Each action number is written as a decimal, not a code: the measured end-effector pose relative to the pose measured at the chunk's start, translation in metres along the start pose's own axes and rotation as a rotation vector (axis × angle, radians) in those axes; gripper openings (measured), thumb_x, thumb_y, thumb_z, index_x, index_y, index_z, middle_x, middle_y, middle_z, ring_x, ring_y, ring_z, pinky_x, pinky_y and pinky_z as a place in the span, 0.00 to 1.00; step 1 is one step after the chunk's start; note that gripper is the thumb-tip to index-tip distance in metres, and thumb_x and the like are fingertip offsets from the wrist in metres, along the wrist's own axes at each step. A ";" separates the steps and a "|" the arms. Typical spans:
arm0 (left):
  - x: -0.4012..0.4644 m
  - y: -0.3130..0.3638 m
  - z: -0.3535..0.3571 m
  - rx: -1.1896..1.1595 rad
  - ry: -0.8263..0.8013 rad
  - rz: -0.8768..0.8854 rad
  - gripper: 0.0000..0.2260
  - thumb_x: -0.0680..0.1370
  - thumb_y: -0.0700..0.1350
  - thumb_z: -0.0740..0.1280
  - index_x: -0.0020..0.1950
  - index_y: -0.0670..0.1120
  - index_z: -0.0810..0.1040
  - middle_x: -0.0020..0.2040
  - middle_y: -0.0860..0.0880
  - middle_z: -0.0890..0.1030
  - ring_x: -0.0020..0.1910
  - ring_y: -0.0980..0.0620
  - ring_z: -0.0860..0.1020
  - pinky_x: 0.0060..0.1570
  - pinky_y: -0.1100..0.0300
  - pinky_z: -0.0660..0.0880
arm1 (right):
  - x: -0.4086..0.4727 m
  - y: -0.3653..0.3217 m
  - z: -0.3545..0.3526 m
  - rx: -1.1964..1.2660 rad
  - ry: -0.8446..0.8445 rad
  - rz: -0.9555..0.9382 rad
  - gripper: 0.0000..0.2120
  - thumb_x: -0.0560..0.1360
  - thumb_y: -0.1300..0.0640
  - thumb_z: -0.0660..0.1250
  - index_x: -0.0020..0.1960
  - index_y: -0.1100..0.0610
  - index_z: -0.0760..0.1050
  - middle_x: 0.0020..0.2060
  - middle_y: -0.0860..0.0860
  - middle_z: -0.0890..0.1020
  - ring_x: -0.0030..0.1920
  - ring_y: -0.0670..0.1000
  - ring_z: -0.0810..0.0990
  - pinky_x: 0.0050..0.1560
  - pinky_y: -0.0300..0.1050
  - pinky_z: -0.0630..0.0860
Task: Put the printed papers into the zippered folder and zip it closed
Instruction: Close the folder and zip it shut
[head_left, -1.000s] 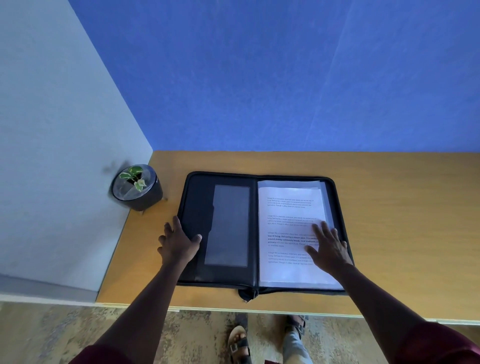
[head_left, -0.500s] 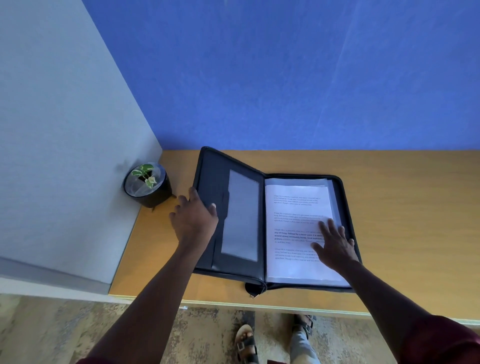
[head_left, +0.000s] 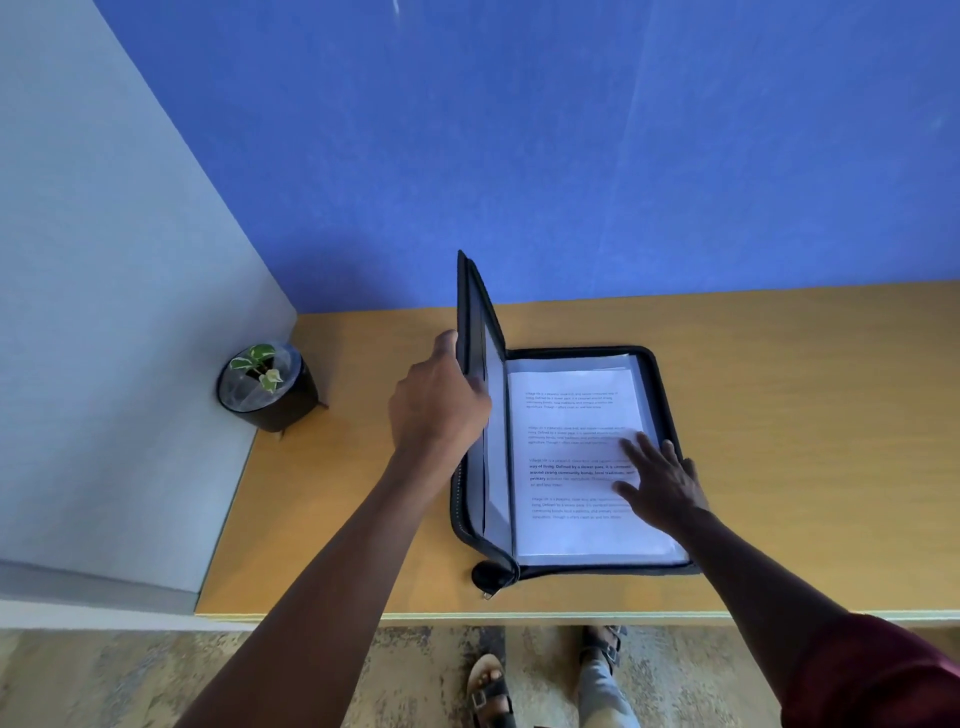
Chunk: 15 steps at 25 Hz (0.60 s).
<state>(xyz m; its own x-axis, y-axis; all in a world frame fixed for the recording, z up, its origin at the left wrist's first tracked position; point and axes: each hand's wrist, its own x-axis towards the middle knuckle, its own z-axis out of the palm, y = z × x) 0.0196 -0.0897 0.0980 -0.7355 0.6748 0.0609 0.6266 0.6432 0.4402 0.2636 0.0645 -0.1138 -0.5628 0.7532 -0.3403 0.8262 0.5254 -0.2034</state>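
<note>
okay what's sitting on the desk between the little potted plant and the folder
Nothing: in the head view, bare desk separates the potted plant from the folder. Only the left hand hangs above that stretch, gripping the raised cover.

Black zippered folder (head_left: 660, 395) lying open on wooden desk, near front edge. Left cover (head_left: 470, 332) standing almost upright, tilting slightly, showing pale inner panel along spine side. Right half resting flat. Zipper track running round rim; zipper pull (head_left: 487, 592) hanging at near-left corner by spine, touching desk. Printed papers (head_left: 569, 410) sitting inside right half, white sheets stacked, several short text paragraphs facing up, one bold passage mid-page. Sheet edges staying within folder border, clear sleeve edge showing along far and right sides.
</note>
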 end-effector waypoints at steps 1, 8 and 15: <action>0.000 0.006 0.002 -0.038 -0.028 0.008 0.23 0.77 0.46 0.61 0.73 0.51 0.67 0.44 0.48 0.83 0.42 0.43 0.81 0.42 0.51 0.79 | 0.000 0.002 -0.001 0.001 -0.002 -0.012 0.36 0.78 0.40 0.61 0.80 0.45 0.48 0.81 0.48 0.48 0.80 0.58 0.48 0.75 0.60 0.53; 0.000 0.037 0.043 -0.394 -0.411 -0.002 0.11 0.74 0.53 0.63 0.46 0.46 0.77 0.32 0.53 0.76 0.23 0.58 0.69 0.21 0.65 0.64 | 0.001 0.022 -0.006 0.110 -0.032 -0.053 0.36 0.79 0.45 0.63 0.80 0.49 0.49 0.80 0.48 0.47 0.80 0.53 0.45 0.78 0.58 0.51; -0.002 0.087 0.097 -0.459 -0.592 -0.057 0.28 0.66 0.61 0.68 0.61 0.50 0.70 0.60 0.48 0.75 0.56 0.50 0.77 0.55 0.48 0.78 | 0.007 0.056 -0.021 0.194 0.017 -0.024 0.35 0.78 0.46 0.63 0.80 0.50 0.51 0.80 0.48 0.49 0.80 0.52 0.48 0.77 0.56 0.51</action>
<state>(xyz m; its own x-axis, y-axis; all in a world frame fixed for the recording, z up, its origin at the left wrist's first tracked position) 0.1011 0.0001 0.0490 -0.4206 0.8104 -0.4079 0.3258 0.5546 0.7657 0.3052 0.1071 -0.1082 -0.5813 0.7491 -0.3178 0.8011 0.4584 -0.3848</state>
